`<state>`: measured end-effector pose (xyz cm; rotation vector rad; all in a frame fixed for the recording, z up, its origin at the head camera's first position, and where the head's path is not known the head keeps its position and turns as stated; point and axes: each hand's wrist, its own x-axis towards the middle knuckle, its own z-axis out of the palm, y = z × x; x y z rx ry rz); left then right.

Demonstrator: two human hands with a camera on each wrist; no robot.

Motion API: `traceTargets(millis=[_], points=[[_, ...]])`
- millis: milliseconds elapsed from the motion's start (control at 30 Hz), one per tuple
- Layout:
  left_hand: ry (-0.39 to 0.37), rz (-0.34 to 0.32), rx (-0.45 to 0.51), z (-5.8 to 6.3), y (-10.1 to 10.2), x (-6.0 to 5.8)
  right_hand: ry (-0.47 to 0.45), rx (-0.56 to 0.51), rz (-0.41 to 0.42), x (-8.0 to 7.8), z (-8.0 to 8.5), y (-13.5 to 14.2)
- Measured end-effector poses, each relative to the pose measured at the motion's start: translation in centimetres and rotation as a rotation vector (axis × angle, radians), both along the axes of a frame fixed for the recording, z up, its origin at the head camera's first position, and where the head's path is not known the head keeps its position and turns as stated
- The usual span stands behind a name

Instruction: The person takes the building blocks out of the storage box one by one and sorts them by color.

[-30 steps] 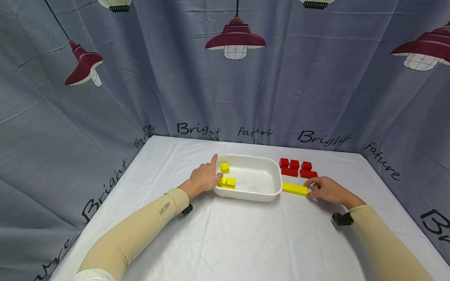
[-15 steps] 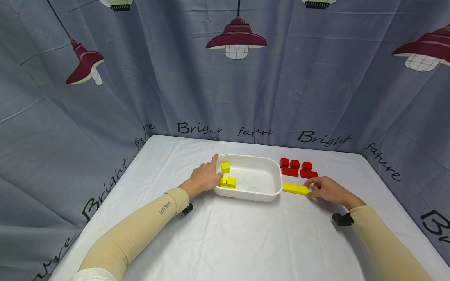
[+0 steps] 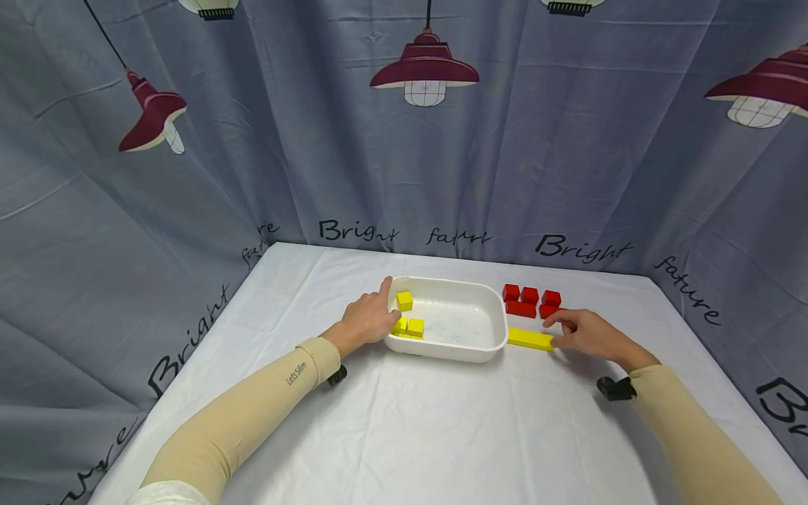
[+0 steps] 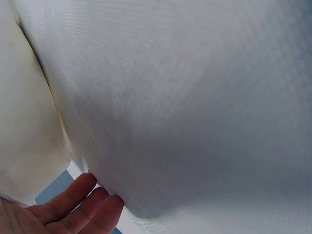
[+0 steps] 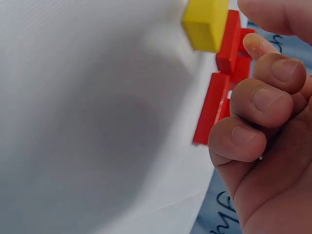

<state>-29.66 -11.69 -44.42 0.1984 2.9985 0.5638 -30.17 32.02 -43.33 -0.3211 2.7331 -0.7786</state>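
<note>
In the head view my left hand [image 3: 368,319] grips the left end of a white plastic tray [image 3: 454,348], thumb over the rim and index finger along it. Small yellow blocks [image 3: 404,301] lie inside at that end. A long yellow block [image 3: 530,339] rests on the table at the tray's right. My right hand [image 3: 590,333] hovers at this block's right end, thumb close to it and index finger raised. In the right wrist view, thumb and index stand apart from the yellow block [image 5: 201,29], with the other fingers loosely curled. Left wrist view shows fingertips [image 4: 112,204] under the tray's side.
Several red blocks [image 3: 520,308] stand behind the long yellow block, small ones at the back and longer ones in front. A white cloth [image 3: 442,435] covers the table. Grey printed curtains [image 3: 315,140] enclose its back and sides.
My right hand has let go of the long yellow block's end; its index finger has lifted up and away. The block, the tray and my left hand stay in place.
</note>
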Motion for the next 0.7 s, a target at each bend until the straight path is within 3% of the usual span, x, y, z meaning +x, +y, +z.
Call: traceTargets(millis=[700], points=[[0.017,0.001,0.000,-0.1,0.0,-0.1,0.026,-0.045,0.094,-0.3,3.7,-3.2]])
